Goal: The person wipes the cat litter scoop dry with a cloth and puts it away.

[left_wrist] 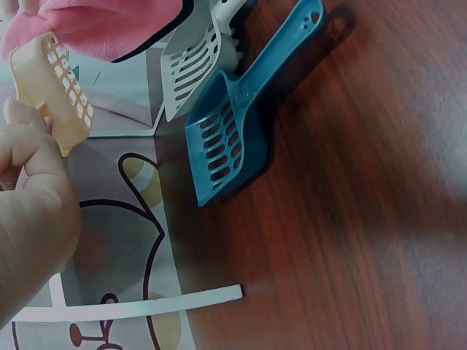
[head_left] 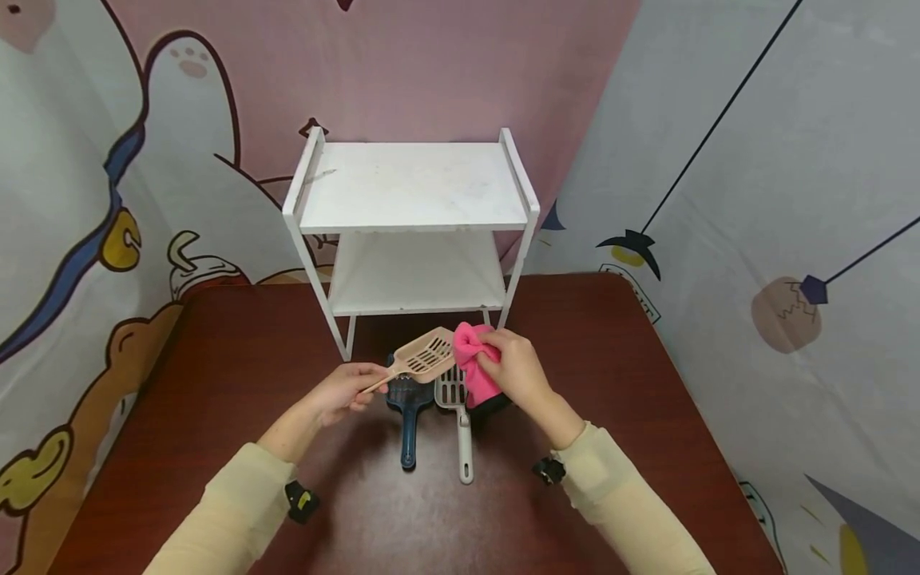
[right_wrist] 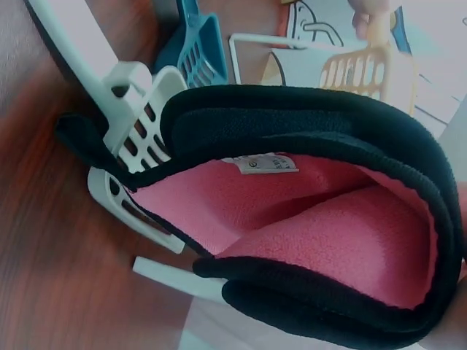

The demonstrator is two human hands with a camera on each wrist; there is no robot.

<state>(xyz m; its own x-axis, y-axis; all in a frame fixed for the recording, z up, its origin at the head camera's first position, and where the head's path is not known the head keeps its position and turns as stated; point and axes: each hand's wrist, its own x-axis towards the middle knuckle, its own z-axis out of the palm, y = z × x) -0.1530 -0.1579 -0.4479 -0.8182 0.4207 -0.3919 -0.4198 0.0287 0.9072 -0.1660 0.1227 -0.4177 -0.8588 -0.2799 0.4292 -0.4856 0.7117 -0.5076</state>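
Note:
My left hand (head_left: pixel 348 391) pinches the thin handle of a beige slotted litter scoop (head_left: pixel 426 355), held above the table. In my right hand (head_left: pixel 519 369) a pink cloth (head_left: pixel 477 375) is bunched up beside the scoop's head; the right wrist view shows its black edging and a small white label (right_wrist: pixel 264 163). Below the hands, a blue litter scoop (head_left: pixel 409 431) and a light grey litter scoop (head_left: pixel 464 447) lie side by side, handles toward me. The cloth hides part of the grey scoop's head in the head view.
A white two-tier shelf (head_left: pixel 417 184) stands at the back of the dark red-brown table (head_left: pixel 237 399), its front legs just behind the scoops. Cartoon-printed cloth walls (head_left: pixel 755 200) close in the back and sides.

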